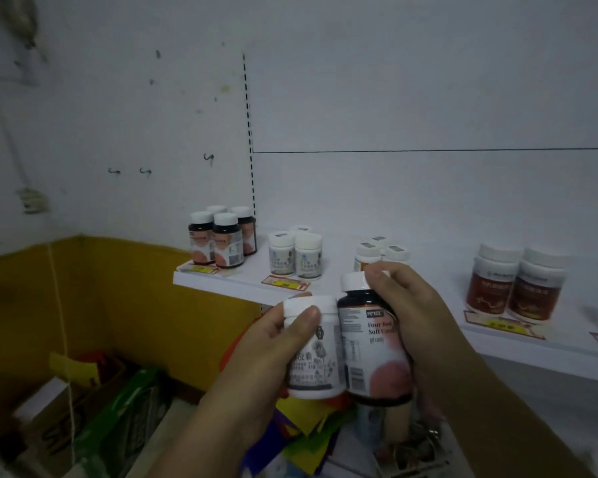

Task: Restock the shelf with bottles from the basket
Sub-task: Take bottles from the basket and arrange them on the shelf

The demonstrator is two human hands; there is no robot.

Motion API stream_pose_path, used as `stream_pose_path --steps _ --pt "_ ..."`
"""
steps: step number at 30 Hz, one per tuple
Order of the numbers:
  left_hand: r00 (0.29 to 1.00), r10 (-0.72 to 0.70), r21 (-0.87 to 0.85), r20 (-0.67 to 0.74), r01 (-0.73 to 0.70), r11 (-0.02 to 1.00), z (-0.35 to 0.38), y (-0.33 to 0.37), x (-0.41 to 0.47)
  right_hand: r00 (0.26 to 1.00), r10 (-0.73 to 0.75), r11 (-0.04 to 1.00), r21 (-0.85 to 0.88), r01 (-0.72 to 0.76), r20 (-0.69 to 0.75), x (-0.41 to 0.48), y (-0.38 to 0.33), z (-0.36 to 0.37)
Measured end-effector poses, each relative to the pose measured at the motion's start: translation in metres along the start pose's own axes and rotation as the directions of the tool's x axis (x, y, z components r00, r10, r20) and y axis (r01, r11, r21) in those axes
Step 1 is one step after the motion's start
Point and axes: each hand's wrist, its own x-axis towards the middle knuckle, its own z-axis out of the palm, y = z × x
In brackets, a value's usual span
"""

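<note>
**Two bottles up, shelf just ahead**

Head view: your left hand [256,343] wraps a white bottle [313,350], thumb across its label. Your right hand [425,326] grips a dark bottle [372,343] with a white cap. The two bottles touch side by side, upright, just before the white shelf [242,282], where dark bottles [223,238] and small white bottles [296,253] stand grouped.

**Dim, bluish, soft at the edges**

My view is dim and flat, with a cold blue-grey cast on the wall [394,81]. No glare, only faint shadows. The shelf [242,282] line bows from wide-angle distortion. Corners darken, and the clutter below is blurred and murky.
</note>
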Motion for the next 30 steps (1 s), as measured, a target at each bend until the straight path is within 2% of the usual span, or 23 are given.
stream_pose_path --steps 2,4,8,12,16,22,27,30 --pt "0.999 -0.015 0.001 0.033 0.015 1.0 -0.016 0.009 0.015 1.0 -0.007 1.0 -0.029 0.007 0.01 0.016 0.006 0.008" --pt "0.999 0.006 0.072 0.049 -0.009 0.997 -0.029 0.022 0.034 0.999 -0.027 0.999 -0.039 0.028 0.033 0.035 0.007 0.016" --pt "0.993 0.109 0.232 0.033 -0.114 0.966 -0.051 0.053 0.074 0.991 -0.11 0.994 -0.001 0.11 0.072 0.084 0.0 0.034" --pt "0.962 0.265 0.334 -0.058 -0.231 0.914 -0.085 0.092 0.113 0.975 -0.206 0.978 0.007 0.207 0.08 0.15 -0.018 0.065" --pt "0.92 0.375 0.39 -0.116 -0.305 0.869 -0.121 0.132 0.154 0.951 -0.299 0.947 -0.097 0.306 0.078 0.22 -0.037 0.099" --pt "0.89 0.445 0.481 -0.101 -0.348 0.804 -0.175 0.173 0.212 0.945 -0.302 0.881 -0.342 0.326 0.123 0.308 -0.037 0.135" --pt "0.894 0.443 0.455 -0.071 -0.366 0.812 -0.223 0.182 0.261 0.959 -0.265 0.866 -0.414 0.281 0.097 0.365 -0.012 0.163" --pt "0.907 0.42 0.446 -0.026 -0.365 0.817 -0.25 0.178 0.287 0.948 -0.313 0.827 -0.475 0.3 0.054 0.394 0.01 0.186"
